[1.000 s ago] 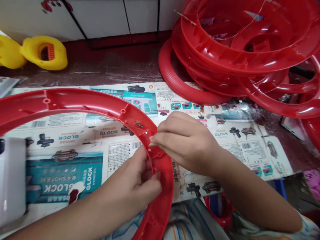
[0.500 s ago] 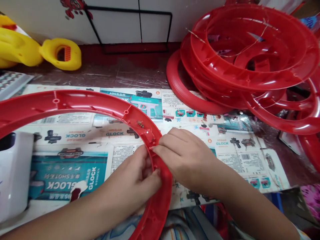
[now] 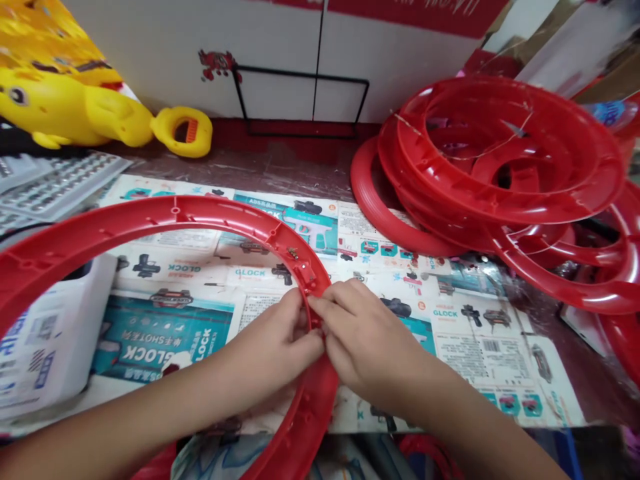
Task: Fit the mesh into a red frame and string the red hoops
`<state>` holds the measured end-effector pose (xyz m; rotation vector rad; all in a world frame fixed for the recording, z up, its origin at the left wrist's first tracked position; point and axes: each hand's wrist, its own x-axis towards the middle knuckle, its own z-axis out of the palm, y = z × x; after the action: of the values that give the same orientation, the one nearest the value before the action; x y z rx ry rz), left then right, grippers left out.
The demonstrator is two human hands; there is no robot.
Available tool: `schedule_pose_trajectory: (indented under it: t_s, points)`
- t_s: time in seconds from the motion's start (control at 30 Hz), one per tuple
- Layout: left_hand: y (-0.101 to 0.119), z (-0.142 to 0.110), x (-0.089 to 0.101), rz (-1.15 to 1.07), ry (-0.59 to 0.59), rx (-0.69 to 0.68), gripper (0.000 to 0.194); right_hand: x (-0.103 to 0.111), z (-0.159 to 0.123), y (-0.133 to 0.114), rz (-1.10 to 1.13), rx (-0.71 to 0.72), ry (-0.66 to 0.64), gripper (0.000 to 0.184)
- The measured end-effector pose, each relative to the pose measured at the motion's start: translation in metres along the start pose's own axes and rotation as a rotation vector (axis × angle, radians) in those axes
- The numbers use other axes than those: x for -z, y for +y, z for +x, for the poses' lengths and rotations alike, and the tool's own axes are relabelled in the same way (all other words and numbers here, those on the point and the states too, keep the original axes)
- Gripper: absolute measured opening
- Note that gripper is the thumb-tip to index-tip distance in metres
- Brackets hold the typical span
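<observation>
A large red plastic ring point(image 3: 225, 217) with a hollow, ribbed channel lies across the table and reaches over its near edge. My left hand point(image 3: 287, 340) is closed on the ring's inner rim, thumb lying over the channel. My right hand point(image 3: 365, 333) comes across the outer rim, its fingers pinched together inside the channel beside my left fingertips. Whatever sits between those right fingertips is hidden. Just beyond them, tiny metal bits point(image 3: 293, 253) and a small red piece with a silvery dot point(image 3: 304, 267) rest in the channel.
Flattened printed cardboard point(image 3: 470, 360) covers the table. More red rings point(image 3: 500, 200) are piled at the right. A white container point(image 3: 55, 347) stands at the left, near trays of small round parts point(image 3: 75, 183). A yellow toy point(image 3: 115, 117) and a black wire stand point(image 3: 300, 130) are behind.
The view has tilted up and swung left, showing more of the yellow toy and container. Both hands stay at the same spot on the ring, with the right fingers slightly deeper in the channel.
</observation>
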<state>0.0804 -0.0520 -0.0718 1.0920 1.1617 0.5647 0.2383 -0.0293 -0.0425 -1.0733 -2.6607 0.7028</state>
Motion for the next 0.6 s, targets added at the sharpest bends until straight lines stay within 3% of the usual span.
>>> schedule_pose_trajectory:
  t_s: [0.2, 0.27, 0.33, 0.4, 0.47, 0.6]
  points:
    - [0.012, -0.003, 0.001, -0.434, -0.170, 0.041, 0.033, 0.025, -0.006, 0.020, -0.036, 0.042, 0.057, 0.035]
    - [0.016, -0.005, 0.002, -0.482, -0.214, 0.038, 0.039, 0.029, -0.006, 0.027, 0.053, -0.011, 0.033, 0.043]
    - [0.017, -0.008, 0.003, -0.527, -0.262, 0.041, 0.043, 0.027, -0.005, 0.031, 0.282, -0.117, 0.036, 0.045]
    - [0.010, -0.012, 0.004, -0.600, -0.312, 0.071, 0.043, 0.021, -0.004, 0.032, 0.568, -0.226, 0.091, 0.038]
    - [-0.003, -0.017, 0.005, -0.705, -0.335, 0.101, 0.039, 0.014, -0.004, 0.035, 0.668, -0.254, 0.173, 0.031]
    - [-0.033, -0.037, 0.021, -0.857, -0.327, 0.095, 0.057, 0.012, 0.000, 0.047, 0.772, -0.296, 0.359, 0.022]
